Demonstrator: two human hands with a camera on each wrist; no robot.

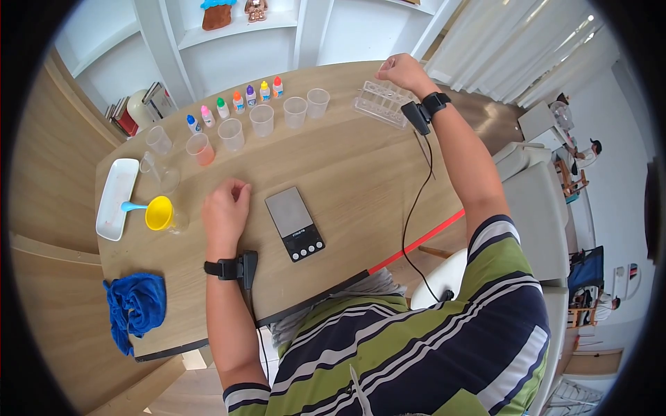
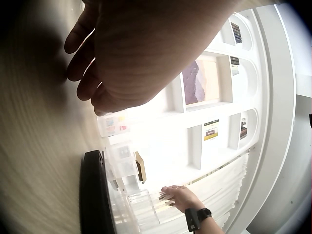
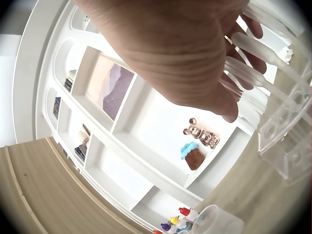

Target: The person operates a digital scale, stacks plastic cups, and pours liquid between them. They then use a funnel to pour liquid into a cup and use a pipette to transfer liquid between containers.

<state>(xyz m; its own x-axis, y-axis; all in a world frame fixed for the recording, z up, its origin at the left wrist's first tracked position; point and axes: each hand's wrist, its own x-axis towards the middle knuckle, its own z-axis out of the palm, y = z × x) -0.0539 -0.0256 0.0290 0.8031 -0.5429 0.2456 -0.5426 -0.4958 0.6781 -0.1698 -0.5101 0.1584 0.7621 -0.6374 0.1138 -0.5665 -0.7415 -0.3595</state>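
Observation:
My right hand (image 1: pixel 404 72) is at the far right of the table, over a clear rack (image 1: pixel 380 104). In the right wrist view several translucent plastic pipettes (image 3: pixel 249 45) stand up from the rack, and the curled fingers and thumb close around their bulbs; part of the grip is hidden. My left hand (image 1: pixel 226 206) rests low over the table with loosely curled fingers and nothing in them. To its right lies a digital scale (image 1: pixel 289 216) with a bare grey plate. On its left are a yellow cup (image 1: pixel 159 213) and a light blue spoon (image 1: pixel 133 206).
Clear plastic cups (image 1: pixel 262 119) line the back, one holding reddish liquid (image 1: pixel 201 151). Behind them stand several small coloured-cap bottles (image 1: pixel 238 102). A white tray (image 1: pixel 115 208), a clear pitcher (image 1: pixel 165 177) and a blue cloth (image 1: pixel 142 305) are at the left. A cable (image 1: pixel 409 222) hangs from my right wrist.

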